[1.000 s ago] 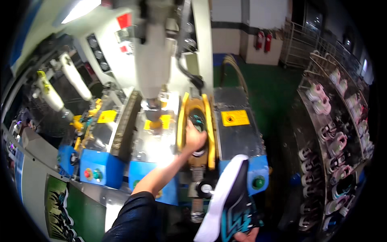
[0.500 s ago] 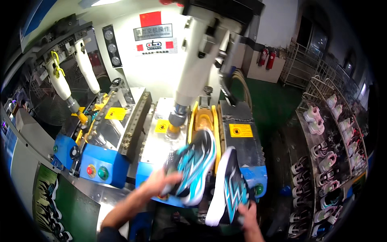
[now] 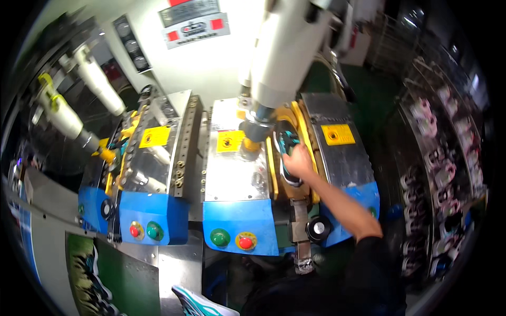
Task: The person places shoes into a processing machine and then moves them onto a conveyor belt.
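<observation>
My right hand [image 3: 298, 161] reaches into the right-hand station of a shoe press, its fingers closed on a black and teal sneaker [image 3: 288, 138]. The sneaker sits in the slot between two yellow side pads [image 3: 308, 138], toe end partly hidden by my hand. Just left of it hangs a white press arm [image 3: 282, 63] ending in a metal and yellow tip [image 3: 253, 144]. A second sneaker [image 3: 203, 304], white-soled with teal and white stripes, shows at the lower edge, cut off by the frame. My left hand is out of view.
Blue control boxes [image 3: 240, 210] with red and green buttons front the press. A black knob [image 3: 318, 227] juts out below the slot. Another press station [image 3: 153, 168] stands at left. Shoes fill a rack [image 3: 432, 174] at right, and more lie on a green tray [image 3: 126, 276].
My right hand has moved forward and set its sneaker into the slot. My left hand has gone out of view, and the other sneaker is down at the lower edge. The view has shifted.
</observation>
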Demonstrator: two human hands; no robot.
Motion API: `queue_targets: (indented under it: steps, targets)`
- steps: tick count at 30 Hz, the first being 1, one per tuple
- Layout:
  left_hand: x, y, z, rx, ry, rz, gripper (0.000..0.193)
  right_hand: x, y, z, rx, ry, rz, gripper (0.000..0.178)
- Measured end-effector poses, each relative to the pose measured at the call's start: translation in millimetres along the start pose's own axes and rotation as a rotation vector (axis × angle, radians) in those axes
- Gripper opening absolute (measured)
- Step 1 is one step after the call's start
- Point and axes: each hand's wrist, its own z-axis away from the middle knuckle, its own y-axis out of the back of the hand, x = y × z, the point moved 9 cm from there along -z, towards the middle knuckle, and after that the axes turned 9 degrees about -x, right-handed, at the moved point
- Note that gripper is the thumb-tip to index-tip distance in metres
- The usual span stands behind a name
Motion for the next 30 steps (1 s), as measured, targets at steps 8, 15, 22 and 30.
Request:
queue_targets:
  steps: [8,15,22,30]
  targets:
    - [-21,21,-13,-0.134,0.282,0.335,0.05,-24,31,15,-0.165,-0.163,-0.12,0.074]
    - [-3,64,-87,0.24,0.232,-0.114,0.033,-56,52,53,0.111,0.063,0.07,0.067]
    - [-5,50,-99,-0.057,0.349,-0.105,0.031,-284,-35,244,-0.146,0.89,-0.194,0.062]
    - [29,119,-71,0.235,0.212,-0.231,0.036,-282,-76,285,-0.108,0.959,-0.273,0.05]
